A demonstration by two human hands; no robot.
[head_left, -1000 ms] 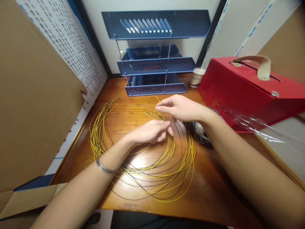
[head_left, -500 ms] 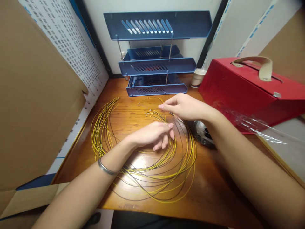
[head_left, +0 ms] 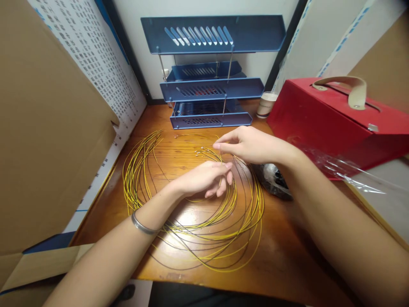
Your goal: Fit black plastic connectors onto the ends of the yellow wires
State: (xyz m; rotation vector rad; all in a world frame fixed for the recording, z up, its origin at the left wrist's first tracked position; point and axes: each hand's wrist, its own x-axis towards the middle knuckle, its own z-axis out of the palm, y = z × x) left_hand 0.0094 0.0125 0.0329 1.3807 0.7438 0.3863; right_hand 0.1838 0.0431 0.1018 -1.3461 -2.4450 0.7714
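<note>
Long thin yellow-and-black wires (head_left: 246, 232) lie in loose, overlapping coils on the wooden table. My left hand (head_left: 206, 179) is over the middle of the coils, thumb and forefinger pinched on a yellow wire and the other fingers loosely curled. Just above and to its right, my right hand (head_left: 251, 143) pinches a wire between thumb and fingertip. From there a loose wire end (head_left: 191, 135) arcs leftward over the table. Several wire tips with small metal ends (head_left: 201, 150) lie between the hands. A second bunch of wire (head_left: 132, 183) curves at the left.
Behind the wires stands a blue tiered file rack (head_left: 211, 121), with a paper cup (head_left: 266, 104) beside it. A red box (head_left: 322, 123) with a beige handle occupies the right, near a black plastic bag (head_left: 273, 181). Cardboard (head_left: 54, 128) flanks the left side.
The loose wire end above the hands has shifted left and its arc is longer. My left thumb and forefinger are a little closer together. Both hands stay in nearly the same place.
</note>
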